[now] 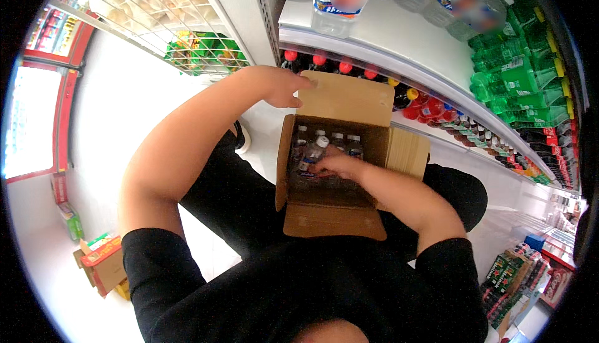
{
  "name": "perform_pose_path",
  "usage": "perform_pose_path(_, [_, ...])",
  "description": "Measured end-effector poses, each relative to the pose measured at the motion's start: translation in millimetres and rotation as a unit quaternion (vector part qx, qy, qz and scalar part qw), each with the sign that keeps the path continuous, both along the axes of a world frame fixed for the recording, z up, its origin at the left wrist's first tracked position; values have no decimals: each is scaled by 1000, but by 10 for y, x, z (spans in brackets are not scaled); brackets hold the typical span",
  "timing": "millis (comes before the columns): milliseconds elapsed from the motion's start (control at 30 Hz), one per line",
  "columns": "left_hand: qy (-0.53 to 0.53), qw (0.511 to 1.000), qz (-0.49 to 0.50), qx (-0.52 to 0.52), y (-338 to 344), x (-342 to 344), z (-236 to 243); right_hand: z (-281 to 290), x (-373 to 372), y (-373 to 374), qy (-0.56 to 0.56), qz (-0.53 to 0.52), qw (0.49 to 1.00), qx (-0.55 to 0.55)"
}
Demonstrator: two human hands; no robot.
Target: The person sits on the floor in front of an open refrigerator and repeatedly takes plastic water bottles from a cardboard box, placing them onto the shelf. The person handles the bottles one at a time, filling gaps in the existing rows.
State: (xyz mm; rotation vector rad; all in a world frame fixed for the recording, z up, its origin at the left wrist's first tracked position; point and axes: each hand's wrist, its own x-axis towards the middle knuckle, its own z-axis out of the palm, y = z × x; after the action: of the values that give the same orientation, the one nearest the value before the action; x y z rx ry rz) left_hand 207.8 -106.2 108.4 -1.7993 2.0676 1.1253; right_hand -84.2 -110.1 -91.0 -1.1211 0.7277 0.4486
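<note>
An open cardboard box (332, 215) stands between my knees with its flaps folded outward. Inside it are several clear plastic bottles (354, 146) with white caps. My right hand (337, 162) reaches into the box, its fingers closed around one bottle (311, 154), which leans and sits higher than those behind it. At the far left corner of the box, my left hand (284, 87) grips the edge of the raised far flap (349, 96) between thumb and fingers.
Ahead, a white shelf (399, 37) bears large clear bottles (343, 0) and green bottles (518, 78). Dark bottles with red caps (318, 62) stand below it. A wire rack (150, 0) rises at the far left. Cartons (103, 265) lie left; stacked drink packs (508, 280) stand right.
</note>
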Motion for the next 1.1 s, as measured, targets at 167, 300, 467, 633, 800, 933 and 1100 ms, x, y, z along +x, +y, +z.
perform_pose_path(167, [-20,1000,-2,14,-10,24,28,339,442,90,25,-32,999,-25])
perform_pose_path(300, [-8,1000,6,1,54,-46,384,277,410,94,25,-47,998,-42])
perform_pose_path(467, [-22,999,12,21,193,101,252,-64,292,412,13,65,951,-301])
perform_pose_path(633, [-27,999,-15,-26,0,-63,331,-701,126,521,85,330,861,-378])
perform_pose_path(800, [-89,982,50,-160,116,-196,666,1046,413,272,-27,541,770,-337])
perform_pose_path(933, [-2,942,148,-300,106,-297,857,1762,249,-268,-137,459,765,-430])
perform_pose_path(1100, [230,780,278,-511,157,-421,978,2383,-25,-943,-114,343,777,-516])
